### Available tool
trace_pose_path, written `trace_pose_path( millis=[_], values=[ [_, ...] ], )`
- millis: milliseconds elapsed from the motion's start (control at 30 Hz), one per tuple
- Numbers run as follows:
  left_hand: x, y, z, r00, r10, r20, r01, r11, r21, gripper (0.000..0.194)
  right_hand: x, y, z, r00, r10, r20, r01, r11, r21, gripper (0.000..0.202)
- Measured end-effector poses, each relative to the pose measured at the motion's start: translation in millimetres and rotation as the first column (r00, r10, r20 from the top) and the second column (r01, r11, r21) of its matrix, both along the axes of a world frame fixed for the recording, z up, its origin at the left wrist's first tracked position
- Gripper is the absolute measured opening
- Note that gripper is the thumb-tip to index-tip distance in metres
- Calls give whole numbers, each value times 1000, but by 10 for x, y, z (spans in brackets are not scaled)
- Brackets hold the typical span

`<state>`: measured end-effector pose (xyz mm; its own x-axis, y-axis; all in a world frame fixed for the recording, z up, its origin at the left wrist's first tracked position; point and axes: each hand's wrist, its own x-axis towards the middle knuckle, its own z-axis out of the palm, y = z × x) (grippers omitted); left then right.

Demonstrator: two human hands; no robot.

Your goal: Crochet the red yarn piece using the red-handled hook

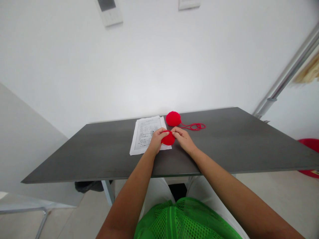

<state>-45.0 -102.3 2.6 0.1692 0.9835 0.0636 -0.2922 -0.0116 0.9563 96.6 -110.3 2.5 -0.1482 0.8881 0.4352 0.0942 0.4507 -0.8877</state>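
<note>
A small red rounded piece, which looks like crochet work, is held between my two hands above the table's front half. My left hand is closed on its left side, thumb on top. At its upper right edge, my right hand pinches it with thumb and forefinger. Just beyond my hands rests a red ball of yarn, and a loose strand of yarn curls out to its right. Whether a hook is in my fingers cannot be made out.
Printed paper sheets lie on the dark grey table, partly under my left hand. A white wall rises behind the table. At the right are a metal pole and a red tub; a black bag sits below left.
</note>
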Motion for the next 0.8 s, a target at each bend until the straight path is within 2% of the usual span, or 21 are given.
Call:
trace_pose_path(
  millis=[467,800],
  values=[
    [-20,14,-35,995,36,-89,-29,996,82,18,-6,-10,16,1000,-14,20,14,1000,-28,17],
    [14,-8,14,1000,-1,24,1,1000,6,23,-4,-19,11,996,-91,1,91,996,-12,15]
  ],
)
